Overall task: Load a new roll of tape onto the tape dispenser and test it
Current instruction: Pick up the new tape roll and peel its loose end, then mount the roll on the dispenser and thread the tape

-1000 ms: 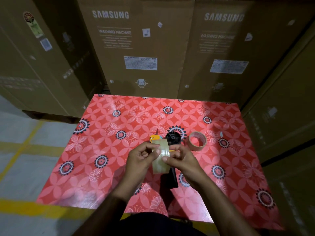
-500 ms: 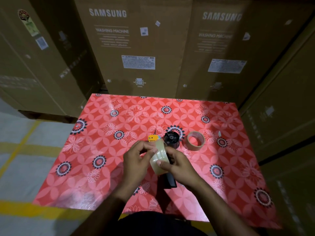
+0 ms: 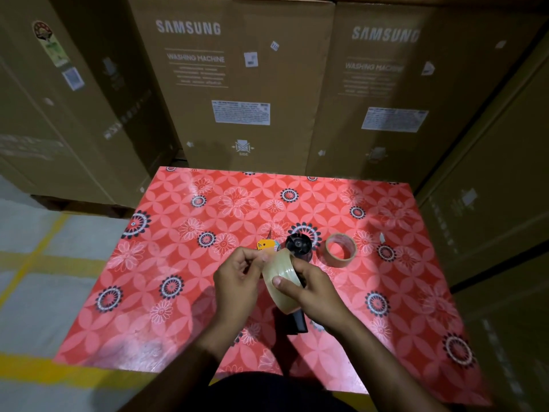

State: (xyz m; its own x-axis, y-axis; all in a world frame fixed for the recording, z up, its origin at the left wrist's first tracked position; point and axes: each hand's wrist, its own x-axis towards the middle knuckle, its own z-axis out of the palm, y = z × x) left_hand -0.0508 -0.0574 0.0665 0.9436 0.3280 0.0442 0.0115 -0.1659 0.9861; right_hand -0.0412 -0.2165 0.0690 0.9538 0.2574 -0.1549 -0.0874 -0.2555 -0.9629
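A full roll of clear tape (image 3: 281, 278) is held above the red flowered table (image 3: 184, 263). My right hand (image 3: 312, 288) grips the roll, thumb across its outer face. My left hand (image 3: 237, 279) pinches at the roll's upper left edge with its fingertips. Under my hands lies the tape dispenser (image 3: 297, 248): a black hub, an orange front part and a black handle pointing toward me. My hands and the roll hide most of its body.
An empty brown cardboard tape core (image 3: 340, 250) lies flat to the right of the dispenser. Tall cardboard washing machine boxes (image 3: 237, 84) wall in the table's far and right sides. Grey floor with yellow lines (image 3: 32, 254) lies to the left.
The roll has tilted from upright to leaning right in my hands. My right thumb now lies across its face, and my left fingers have shifted to its upper edge.
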